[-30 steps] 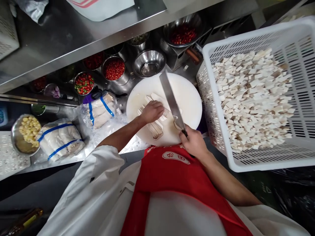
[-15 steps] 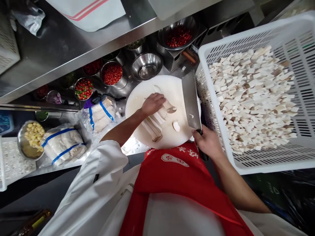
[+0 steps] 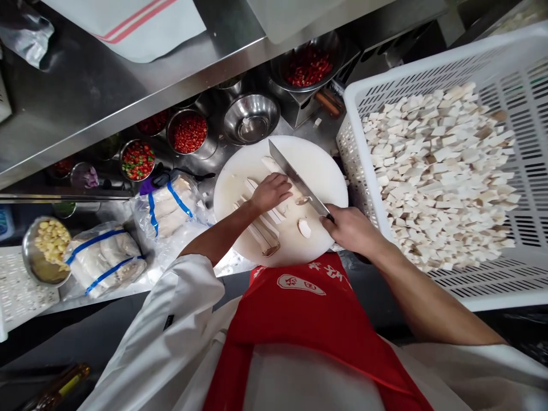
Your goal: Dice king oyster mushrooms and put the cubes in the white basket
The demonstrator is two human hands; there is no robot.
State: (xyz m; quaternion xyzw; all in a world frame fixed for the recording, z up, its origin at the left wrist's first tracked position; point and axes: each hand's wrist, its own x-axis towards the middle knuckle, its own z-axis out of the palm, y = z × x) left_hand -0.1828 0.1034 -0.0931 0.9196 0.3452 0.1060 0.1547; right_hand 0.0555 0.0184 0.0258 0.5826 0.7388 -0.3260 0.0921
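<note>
My right hand (image 3: 349,227) is closed round the handle of a cleaver (image 3: 297,177). The blade stands on edge over the round white cutting board (image 3: 329,154), along the right side of a king oyster mushroom (image 3: 302,200). Bent fingers of my left hand (image 3: 272,191) hold that mushroom down, covering its middle. Sliced mushroom lengths (image 3: 262,235) lie to the left of and below my left hand. A small cut-off mushroom piece (image 3: 304,229) lies by itself near the board's lower edge.
At right stands a white slotted basket (image 3: 372,214) with many mushroom chunks (image 3: 440,171). Behind the board are an almost bare steel bowl (image 3: 269,108) and bowls of chopped red chilli (image 3: 188,132). Bagged mushrooms (image 3: 107,257) lie at left. A steel shelf (image 3: 128,94) overhangs the back.
My right hand has brought the cleaver leftward from the board's right edge to the mushroom, turning the blade from flat-facing to on edge. My left hand stays on the mushroom.
</note>
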